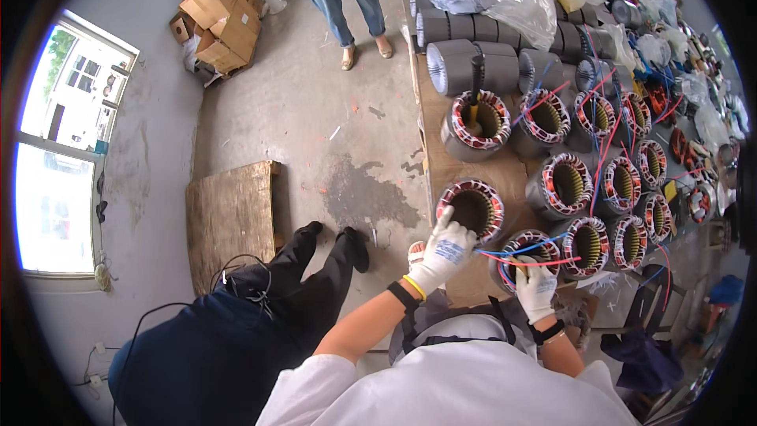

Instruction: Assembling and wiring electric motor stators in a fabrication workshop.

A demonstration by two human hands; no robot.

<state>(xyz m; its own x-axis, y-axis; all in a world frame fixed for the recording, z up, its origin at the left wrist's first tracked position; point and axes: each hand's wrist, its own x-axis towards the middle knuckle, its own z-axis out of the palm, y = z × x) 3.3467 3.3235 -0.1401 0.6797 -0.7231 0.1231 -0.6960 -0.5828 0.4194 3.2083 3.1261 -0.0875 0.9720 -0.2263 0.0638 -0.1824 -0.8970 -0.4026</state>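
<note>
My left hand (444,254), in a white glove, rests its outstretched index finger on the near-left rim of a motor stator (490,199) with red-and-white laced windings. My right hand (536,288), gloved too, has its fingers curled over the near rim of a second stator (502,270) closer to me. Blue lead wires (516,249) and red lead wires (561,259) stretch across that stator's top between my hands. Part of its bore is hidden by the wires and fingers.
Rows of upright stators (567,184) fill the bench on the right. Grey cylinders (465,68) lie behind, under plastic bags (524,4). A black-handled tool (476,79) stands in one stator. A person in jeans (339,0) stands ahead; another in dark clothes (205,347) is at my left.
</note>
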